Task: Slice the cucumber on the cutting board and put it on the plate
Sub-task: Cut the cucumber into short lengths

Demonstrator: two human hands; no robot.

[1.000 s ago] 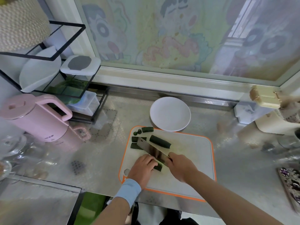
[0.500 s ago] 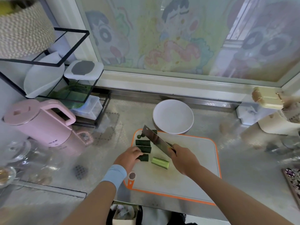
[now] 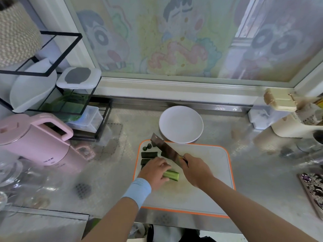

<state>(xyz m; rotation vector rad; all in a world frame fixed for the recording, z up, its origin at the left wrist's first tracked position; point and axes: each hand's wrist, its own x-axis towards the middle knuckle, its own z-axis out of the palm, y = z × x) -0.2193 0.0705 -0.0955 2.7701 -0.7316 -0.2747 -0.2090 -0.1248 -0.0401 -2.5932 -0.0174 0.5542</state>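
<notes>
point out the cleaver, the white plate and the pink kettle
cleaver point(image 3: 166, 149), head view, middle of the blade
white plate point(image 3: 180, 124), head view, bare centre of the dish
pink kettle point(image 3: 35, 147), head view, side of the body below the handle

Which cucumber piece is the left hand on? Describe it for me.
Find the orange-rimmed cutting board below the white plate. On its left half, the left hand holds a cucumber piece: pale green, cut side up, unlike the dark-skinned pieces behind it.
</notes>
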